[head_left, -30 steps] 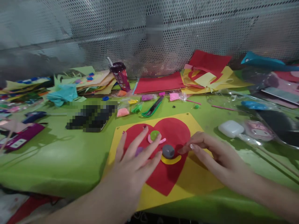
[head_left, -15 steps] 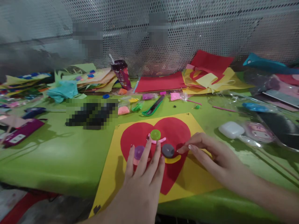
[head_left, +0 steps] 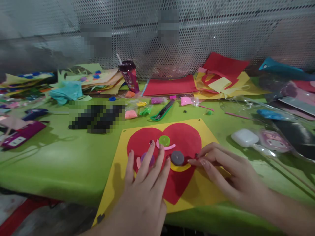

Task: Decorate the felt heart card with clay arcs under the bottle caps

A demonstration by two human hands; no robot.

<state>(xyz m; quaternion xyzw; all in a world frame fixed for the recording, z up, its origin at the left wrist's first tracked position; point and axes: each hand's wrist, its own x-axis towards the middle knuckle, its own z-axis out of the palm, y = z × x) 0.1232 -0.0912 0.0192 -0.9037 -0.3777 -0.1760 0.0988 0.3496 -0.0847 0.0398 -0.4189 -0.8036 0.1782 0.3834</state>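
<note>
A yellow sheet [head_left: 197, 188] with a red paper heart [head_left: 183, 137] lies on the green table. On the heart sit a green disc [head_left: 164, 141] over a pink strip, a grey disc [head_left: 177, 158] over a yellow crescent, and a purple disc [head_left: 144, 158] partly under my fingers. My left hand [head_left: 145, 183] lies flat and open on the heart's left half, fingers spread over the purple disc. My right hand [head_left: 221, 167] rests on the heart's right edge, fingertips drawn together just right of the grey disc, holding nothing I can make out.
Stacks of red and yellow paper [head_left: 216, 78] lie at the back, a purple cup [head_left: 129, 77] beside them. Green-handled scissors [head_left: 162, 112], small clay lumps, a white earbud case [head_left: 244, 137] and plastic bags [head_left: 275, 131] surround the sheet. Perforated metal panel behind.
My left hand slid back down and left across the heart, uncovering the green disc and covering the purple one. My right hand stayed by the grey disc.
</note>
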